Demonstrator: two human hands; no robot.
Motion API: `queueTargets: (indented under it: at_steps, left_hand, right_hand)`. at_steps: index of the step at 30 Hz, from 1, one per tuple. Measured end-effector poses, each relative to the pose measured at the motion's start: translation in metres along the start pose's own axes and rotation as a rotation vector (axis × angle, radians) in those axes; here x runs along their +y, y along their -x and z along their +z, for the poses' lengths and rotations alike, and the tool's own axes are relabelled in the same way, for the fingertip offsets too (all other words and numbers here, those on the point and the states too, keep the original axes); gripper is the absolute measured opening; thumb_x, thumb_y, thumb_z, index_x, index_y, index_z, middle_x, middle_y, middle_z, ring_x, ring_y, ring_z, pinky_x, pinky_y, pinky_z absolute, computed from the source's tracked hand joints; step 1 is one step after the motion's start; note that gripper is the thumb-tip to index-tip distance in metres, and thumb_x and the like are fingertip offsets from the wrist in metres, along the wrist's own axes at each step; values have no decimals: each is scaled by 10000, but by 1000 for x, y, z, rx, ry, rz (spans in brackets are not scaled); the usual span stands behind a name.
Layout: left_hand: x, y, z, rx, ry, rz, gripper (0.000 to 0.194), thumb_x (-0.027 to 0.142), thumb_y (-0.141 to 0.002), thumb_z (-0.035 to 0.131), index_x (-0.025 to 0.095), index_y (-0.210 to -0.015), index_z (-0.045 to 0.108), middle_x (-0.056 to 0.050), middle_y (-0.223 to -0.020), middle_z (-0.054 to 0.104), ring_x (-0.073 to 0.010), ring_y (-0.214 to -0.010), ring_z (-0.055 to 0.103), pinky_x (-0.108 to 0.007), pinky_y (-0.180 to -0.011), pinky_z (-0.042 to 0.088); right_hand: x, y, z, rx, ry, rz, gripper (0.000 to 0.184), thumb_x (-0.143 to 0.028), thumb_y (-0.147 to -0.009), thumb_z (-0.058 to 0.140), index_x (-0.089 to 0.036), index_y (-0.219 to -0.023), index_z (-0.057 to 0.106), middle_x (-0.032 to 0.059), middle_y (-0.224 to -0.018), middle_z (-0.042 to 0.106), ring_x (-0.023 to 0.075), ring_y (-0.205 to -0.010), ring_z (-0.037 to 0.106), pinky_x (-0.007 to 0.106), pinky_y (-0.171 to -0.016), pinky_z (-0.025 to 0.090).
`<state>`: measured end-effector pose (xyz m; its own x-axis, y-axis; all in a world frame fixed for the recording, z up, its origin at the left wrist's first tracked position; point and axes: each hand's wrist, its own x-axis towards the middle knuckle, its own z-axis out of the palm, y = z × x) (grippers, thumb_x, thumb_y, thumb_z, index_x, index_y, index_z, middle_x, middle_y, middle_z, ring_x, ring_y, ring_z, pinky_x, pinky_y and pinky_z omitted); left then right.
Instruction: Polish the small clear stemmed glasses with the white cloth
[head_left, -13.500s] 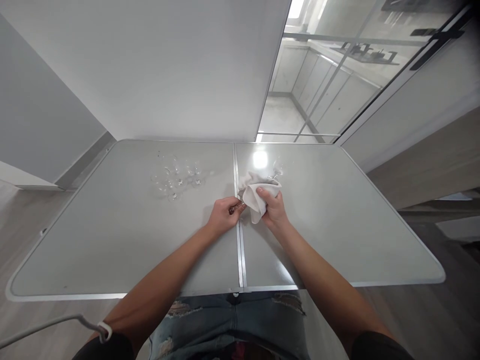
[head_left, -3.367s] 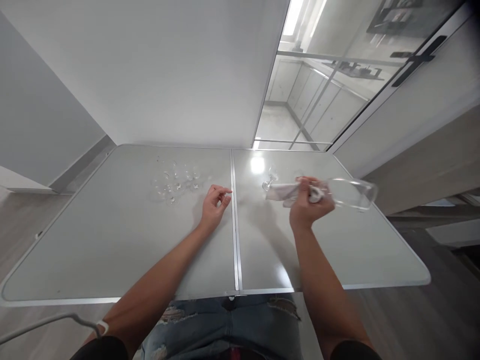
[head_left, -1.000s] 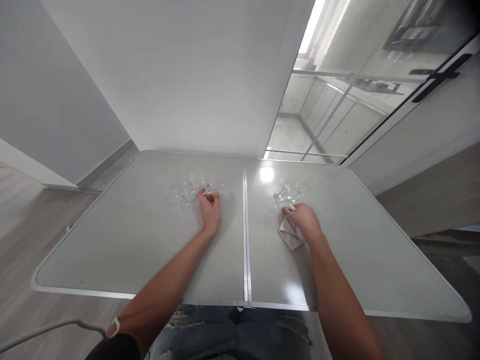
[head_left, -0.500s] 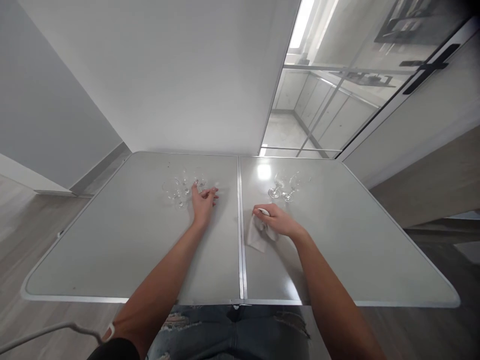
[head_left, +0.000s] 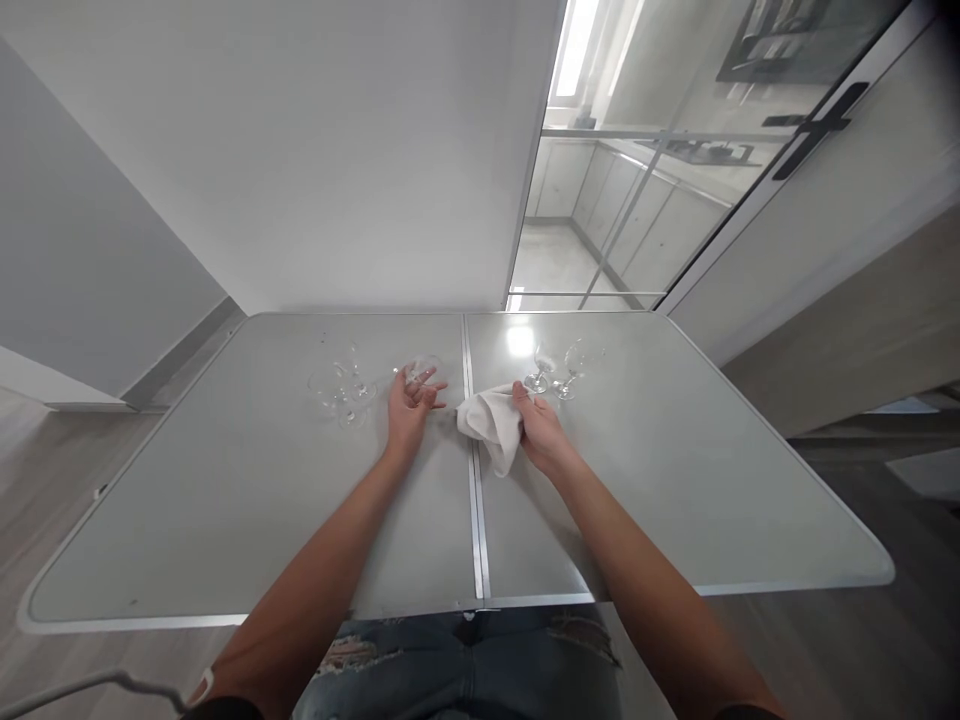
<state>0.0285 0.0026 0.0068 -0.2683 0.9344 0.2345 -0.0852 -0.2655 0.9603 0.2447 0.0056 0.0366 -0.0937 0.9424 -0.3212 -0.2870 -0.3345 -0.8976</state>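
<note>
My left hand (head_left: 411, 405) is closed round a clear stemmed glass (head_left: 427, 366), whose bowl shows above the fingers. The lower part of that glass is hidden by the hand. In my right hand (head_left: 538, 425) is a white cloth (head_left: 491, 420), pinched at its right side and hanging in folds across the table's middle seam. A cluster of several clear stemmed glasses (head_left: 349, 395) is to the left of my left hand. Two more glasses, one upright (head_left: 538, 372) and one beside it (head_left: 571, 368), are just beyond my right hand.
The pale folding table (head_left: 637, 480) has a metal-edged seam (head_left: 474, 500) down its middle. A white wall (head_left: 360, 180) rises at its far edge. Behind on the right is a glass door (head_left: 600, 200) with a black handle (head_left: 821, 130).
My left hand has taken a glass away from the left cluster, toward the seam. My right hand has lifted the cloth and brought it left, and the cloth has opened out.
</note>
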Motion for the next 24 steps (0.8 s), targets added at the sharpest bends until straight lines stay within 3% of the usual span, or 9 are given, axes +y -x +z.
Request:
queueTargets:
  at_steps: [5,11,15,20,24]
  left_hand:
    - [1,9,9,-69,-48,39,752,512,-836,737,241,-1453,404,-188,-1383,603,-255,-1101,709,-381,-885,609]
    - [1,17,13,-64,-366,140,633,456,-814,770,256,-1381,572,-74,-1125,737,-210,-948,745,-400,-903,610]
    - [-3,20,11,-69,-501,277,568,457,-821,760,265,-1340,633,-45,-1014,761,-177,-814,738,-353,-812,621]
    - [-8,23,8,-121,-635,304,491,455,-840,737,285,-1297,678,-16,-825,730,-147,-669,660,-271,-680,539]
    - [0,27,11,-81,-771,317,493,509,-801,767,297,-1245,724,-25,-739,629,-155,-653,586,-248,-632,438]
  right_hand:
    - [3,8,10,10,70,-286,449,-593,-884,616,-215,-1125,628,90,-1140,702,257,-1058,657,361,-866,549]
    - [5,27,21,1,482,-569,391,-519,-979,478,-223,-1202,603,81,-1111,684,270,-1057,640,378,-884,522]
    - [7,27,20,-91,561,-587,452,-468,-935,584,-249,-1308,450,63,-1067,668,237,-953,646,362,-845,515]
    - [6,19,10,-265,587,-596,649,-417,-893,649,-255,-1429,323,30,-942,632,203,-773,600,354,-750,511]
    - [2,16,4,-272,655,-654,622,-429,-904,633,-268,-1447,376,29,-937,615,203,-765,563,365,-760,503]
